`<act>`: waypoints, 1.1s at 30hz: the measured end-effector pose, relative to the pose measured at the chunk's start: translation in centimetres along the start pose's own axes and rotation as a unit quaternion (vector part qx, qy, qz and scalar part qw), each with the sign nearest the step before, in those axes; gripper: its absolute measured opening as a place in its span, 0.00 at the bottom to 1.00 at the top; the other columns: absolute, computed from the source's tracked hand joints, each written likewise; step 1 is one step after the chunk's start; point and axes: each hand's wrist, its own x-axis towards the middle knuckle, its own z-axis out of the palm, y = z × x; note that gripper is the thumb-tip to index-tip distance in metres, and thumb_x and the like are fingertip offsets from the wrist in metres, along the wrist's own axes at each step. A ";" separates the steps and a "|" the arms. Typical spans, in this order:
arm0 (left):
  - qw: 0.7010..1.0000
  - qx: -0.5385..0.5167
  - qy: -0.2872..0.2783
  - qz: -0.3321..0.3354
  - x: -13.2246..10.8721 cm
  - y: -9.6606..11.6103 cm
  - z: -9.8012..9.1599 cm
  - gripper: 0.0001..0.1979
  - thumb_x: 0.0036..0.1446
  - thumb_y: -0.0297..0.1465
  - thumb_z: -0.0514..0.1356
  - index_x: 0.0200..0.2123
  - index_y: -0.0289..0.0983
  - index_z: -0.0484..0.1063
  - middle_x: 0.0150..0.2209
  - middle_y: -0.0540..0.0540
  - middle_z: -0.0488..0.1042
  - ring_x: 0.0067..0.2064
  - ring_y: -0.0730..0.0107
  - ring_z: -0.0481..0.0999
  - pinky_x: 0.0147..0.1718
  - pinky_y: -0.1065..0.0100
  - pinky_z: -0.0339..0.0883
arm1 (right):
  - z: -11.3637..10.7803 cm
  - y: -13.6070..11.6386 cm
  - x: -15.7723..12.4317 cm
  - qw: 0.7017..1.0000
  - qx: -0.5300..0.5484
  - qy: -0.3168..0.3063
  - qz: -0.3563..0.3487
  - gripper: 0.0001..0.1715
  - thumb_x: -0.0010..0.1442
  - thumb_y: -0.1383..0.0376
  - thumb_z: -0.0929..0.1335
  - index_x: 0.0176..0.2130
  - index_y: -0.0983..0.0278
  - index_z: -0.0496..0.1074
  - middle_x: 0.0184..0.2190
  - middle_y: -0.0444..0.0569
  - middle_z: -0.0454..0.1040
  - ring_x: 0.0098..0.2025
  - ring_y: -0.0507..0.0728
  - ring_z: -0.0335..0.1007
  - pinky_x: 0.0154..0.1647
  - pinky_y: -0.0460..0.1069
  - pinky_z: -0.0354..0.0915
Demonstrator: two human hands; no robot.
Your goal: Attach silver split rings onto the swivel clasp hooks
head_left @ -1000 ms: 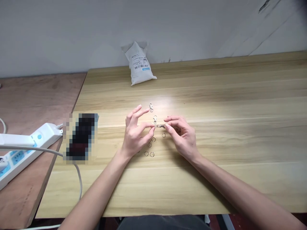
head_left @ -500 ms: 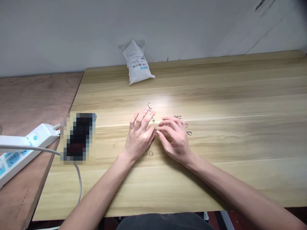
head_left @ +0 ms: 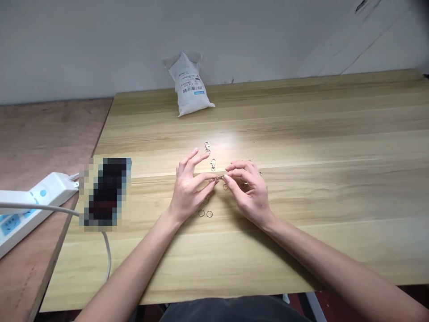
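Observation:
Between my two hands is a small metal clasp (head_left: 220, 178), mostly covered by fingertips. My left hand (head_left: 187, 190) pinches one end with thumb and index finger, its other fingers spread. On the opposite end, the thumb and index finger of my right hand (head_left: 252, 193) are closed. A loose split ring (head_left: 225, 187) lies just below the pinch. Beyond my left fingertips, one lobster clasp (head_left: 213, 164) lies near and another lobster clasp (head_left: 207, 146) farther off. Two rings, a left ring (head_left: 201, 213) and a right ring (head_left: 209, 214), rest by my left wrist. More metal pieces are partly hidden under my right hand.
A white labelled plastic packet (head_left: 191, 91) stands at the back by the wall. At left, a pixelated phone-like object (head_left: 109, 190) lies on the wooden table (head_left: 318, 165), with a white cable (head_left: 107, 255) beside it. A power strip (head_left: 43, 197) rests on the adjoining brown surface.
My left hand has drawn back slightly and turned from lying flat into a pinch. A metal clasp now shows between both hands' fingertips, and a ring below them is uncovered.

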 end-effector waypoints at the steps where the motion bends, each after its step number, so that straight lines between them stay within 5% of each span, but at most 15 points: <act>1: 1.000 -0.002 0.002 0.001 0.0 -0.1 0.0 0.03 0.58 0.30 0.64 0.36 0.41 0.78 0.58 0.43 0.67 0.66 0.53 0.57 0.60 0.45 0.59 | -0.1 0.1 0.0 1.000 0.002 0.001 0.007 0.04 0.62 0.68 0.68 0.34 0.61 0.73 0.39 0.50 0.74 0.47 0.59 0.68 0.49 0.59 0.64; 11: 1.000 0.027 0.003 0.001 0.1 -0.3 -0.3 0.04 0.58 0.29 0.63 0.34 0.42 0.78 0.59 0.44 0.66 0.67 0.52 0.56 0.60 0.45 0.57 | -0.4 0.3 0.1 0.999 -0.001 -0.015 0.038 0.06 0.63 0.66 0.67 0.34 0.61 0.73 0.42 0.51 0.73 0.50 0.60 0.67 0.52 0.60 0.64; 22: 0.990 0.130 -0.027 0.041 -0.1 0.3 0.1 0.04 0.59 0.29 0.62 0.33 0.41 0.78 0.62 0.44 0.65 0.67 0.52 0.55 0.61 0.43 0.52 | -0.1 0.2 0.1 0.996 -0.034 -0.078 -0.025 0.04 0.63 0.69 0.67 0.35 0.61 0.71 0.42 0.50 0.73 0.56 0.62 0.64 0.56 0.63 0.61; 33: 0.997 0.063 0.036 0.008 0.1 0.0 -0.6 0.03 0.56 0.28 0.64 0.33 0.42 0.79 0.60 0.45 0.66 0.65 0.51 0.58 0.58 0.46 0.57 | -0.8 1.5 0.9 0.998 -0.007 -0.052 0.018 0.04 0.62 0.68 0.68 0.34 0.61 0.72 0.42 0.51 0.71 0.55 0.62 0.66 0.54 0.63 0.63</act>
